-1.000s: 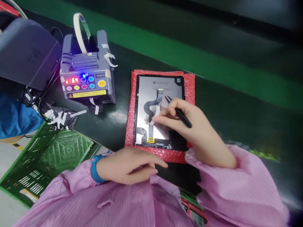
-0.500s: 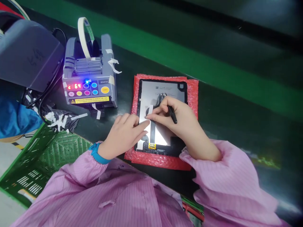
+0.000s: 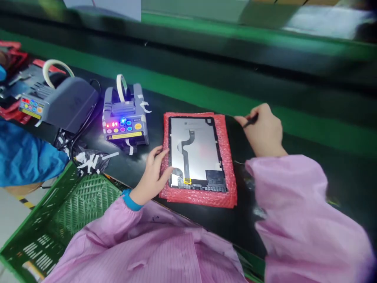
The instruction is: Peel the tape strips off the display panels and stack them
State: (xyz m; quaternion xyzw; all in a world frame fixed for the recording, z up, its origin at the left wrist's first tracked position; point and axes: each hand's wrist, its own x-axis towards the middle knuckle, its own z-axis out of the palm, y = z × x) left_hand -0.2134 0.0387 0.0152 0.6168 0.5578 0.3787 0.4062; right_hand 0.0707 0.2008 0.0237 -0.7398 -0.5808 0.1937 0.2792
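A tablet screen assembly (image 3: 200, 157) lies back side up, its silver panel framed in black. A dark flex cable (image 3: 186, 161) curves down the panel to a yellow patch at the lower edge. Under it is a red bubble-wrap sheet (image 3: 228, 157). My left hand (image 3: 153, 173), fingers apart, rests at the left edge of the screen assembly and holds nothing. Out to the right, away from the screen assembly, my right hand (image 3: 263, 129) is closed around a slim black tool (image 3: 251, 120); its exact kind is hidden by the fingers and blur.
A tape dispenser (image 3: 125, 122) with lit digits stands to the left, tape strips stuck on it. Beyond it is a second tape dispenser (image 3: 67, 102). Tape scraps (image 3: 90, 161) lie on black plastic above a green crate (image 3: 85, 200). A blue sleeve (image 3: 26, 153) shows at far left.
My right hand has moved from over the screen assembly out to the right, still with the black tool. My left hand has drawn back to the assembly's left edge. The view has shifted.
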